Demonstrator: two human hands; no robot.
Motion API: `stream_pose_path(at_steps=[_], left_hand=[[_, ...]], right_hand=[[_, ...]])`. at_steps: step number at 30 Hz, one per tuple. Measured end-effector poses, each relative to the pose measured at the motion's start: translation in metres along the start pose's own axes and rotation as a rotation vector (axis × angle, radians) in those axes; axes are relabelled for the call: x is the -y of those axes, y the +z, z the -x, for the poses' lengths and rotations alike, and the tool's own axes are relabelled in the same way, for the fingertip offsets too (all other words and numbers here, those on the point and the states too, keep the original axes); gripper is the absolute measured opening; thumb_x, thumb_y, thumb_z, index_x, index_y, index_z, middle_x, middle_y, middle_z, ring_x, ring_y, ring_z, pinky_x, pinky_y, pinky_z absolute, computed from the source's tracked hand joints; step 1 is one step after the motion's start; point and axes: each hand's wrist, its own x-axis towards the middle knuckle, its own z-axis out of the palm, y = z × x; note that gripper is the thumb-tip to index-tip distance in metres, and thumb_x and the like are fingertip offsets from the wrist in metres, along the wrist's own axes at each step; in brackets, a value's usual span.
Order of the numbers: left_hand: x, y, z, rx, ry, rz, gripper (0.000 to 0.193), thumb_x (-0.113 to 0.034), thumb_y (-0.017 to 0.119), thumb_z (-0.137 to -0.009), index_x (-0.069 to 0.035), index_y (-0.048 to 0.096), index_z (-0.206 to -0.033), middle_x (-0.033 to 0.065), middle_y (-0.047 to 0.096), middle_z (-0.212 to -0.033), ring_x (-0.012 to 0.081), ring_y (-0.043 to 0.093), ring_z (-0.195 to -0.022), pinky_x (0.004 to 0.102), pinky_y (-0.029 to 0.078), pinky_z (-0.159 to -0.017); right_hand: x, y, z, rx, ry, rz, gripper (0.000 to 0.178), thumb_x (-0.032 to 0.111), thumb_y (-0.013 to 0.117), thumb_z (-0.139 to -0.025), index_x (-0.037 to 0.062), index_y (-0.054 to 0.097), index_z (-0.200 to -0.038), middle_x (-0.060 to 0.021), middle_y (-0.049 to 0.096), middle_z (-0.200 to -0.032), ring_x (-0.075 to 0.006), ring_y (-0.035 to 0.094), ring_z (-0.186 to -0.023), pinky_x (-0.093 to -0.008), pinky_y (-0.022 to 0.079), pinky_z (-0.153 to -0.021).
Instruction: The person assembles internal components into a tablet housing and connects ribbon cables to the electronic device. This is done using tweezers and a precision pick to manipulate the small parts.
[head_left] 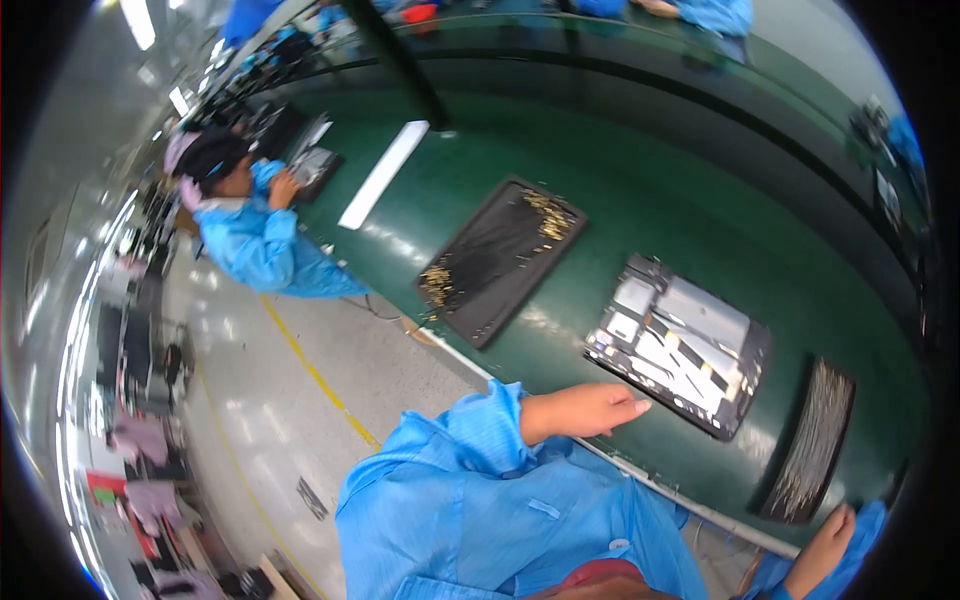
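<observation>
My left hand (585, 410) is at the near edge of the green table, fingers curled under and thumb lying along the top. Its thumb tip is close to the near left edge of a flat black and grey electronic unit (690, 345) with white strips and shiny panels. Whatever those fingers hold, if anything, is hidden. Down at the lower right, my right hand (825, 548) has its fingers drawn together just beside a narrow dark tray (846, 385) full of thin silvery rods. I cannot make out anything between those fingers.
A black tray (490, 260) left of the unit carries small brass-coloured pieces at both ends. Beyond it lies a long white strip (385, 175). Farther left, a person in a blue coat (260, 240) works at the table (610, 185). A dark post (400, 65) rises from the tabletop.
</observation>
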Motion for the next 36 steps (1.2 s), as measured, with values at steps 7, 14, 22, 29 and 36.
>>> stream_pose_path(at_steps=[7,14,22,29,36], left_hand=[[-0.031,0.042,0.012,-0.161,0.956,-0.7,0.026,-0.01,0.054,-0.077,0.001,0.05,-0.1,0.0164,0.053,-0.093,0.0306,0.051,-0.084,0.0353,0.042,-0.073],[-0.01,0.05,-0.011,-0.18,0.982,-0.73,0.022,-0.004,0.058,-0.071,-0.001,0.054,-0.093,0.0132,0.051,-0.089,0.0303,0.05,-0.084,0.0375,0.042,-0.074],[-0.014,0.06,-0.047,-0.562,1.045,-0.987,0.018,-0.004,0.059,-0.069,-0.005,0.055,-0.086,0.0112,0.05,-0.088,0.033,0.045,-0.092,0.0405,0.036,-0.084],[-0.012,0.058,-0.061,-0.644,0.913,-1.113,0.013,-0.008,0.057,-0.07,-0.004,0.055,-0.082,0.0084,0.053,-0.086,0.0315,0.045,-0.093,0.0403,0.035,-0.082],[-0.012,0.059,-0.063,-0.656,0.882,-1.148,0.013,-0.009,0.056,-0.07,-0.003,0.055,-0.082,0.0087,0.054,-0.086,0.0304,0.046,-0.094,0.039,0.035,-0.082]], right_hand=[[0.075,0.052,0.046,0.825,0.015,-0.957,0.008,0.009,0.052,-0.079,0.0023,0.054,-0.083,-0.0027,0.056,-0.077,-0.0063,0.048,-0.067,-0.0202,0.04,-0.056],[0.083,0.121,0.065,1.516,0.26,-1.066,0.016,0.019,0.049,-0.08,0.0032,0.053,-0.082,-0.0035,0.056,-0.074,-0.0076,0.048,-0.061,-0.0202,0.04,-0.053],[0.095,0.137,0.051,0.946,0.578,-1.461,0.023,0.021,0.05,-0.081,0.0035,0.048,-0.096,-0.0039,0.053,-0.073,-0.0092,0.047,-0.056,-0.0194,0.039,-0.047],[0.1,0.158,0.055,0.374,0.015,-1.323,0.034,0.024,0.036,-0.089,-0.002,0.038,-0.11,-0.008,0.056,-0.083,-0.0094,0.047,-0.068,-0.0225,0.041,-0.064],[0.098,0.182,0.058,0.133,-0.243,-1.315,0.028,0.021,0.037,-0.088,0.0008,0.038,-0.108,-0.0103,0.057,-0.086,-0.0134,0.051,-0.073,-0.0263,0.043,-0.068]])
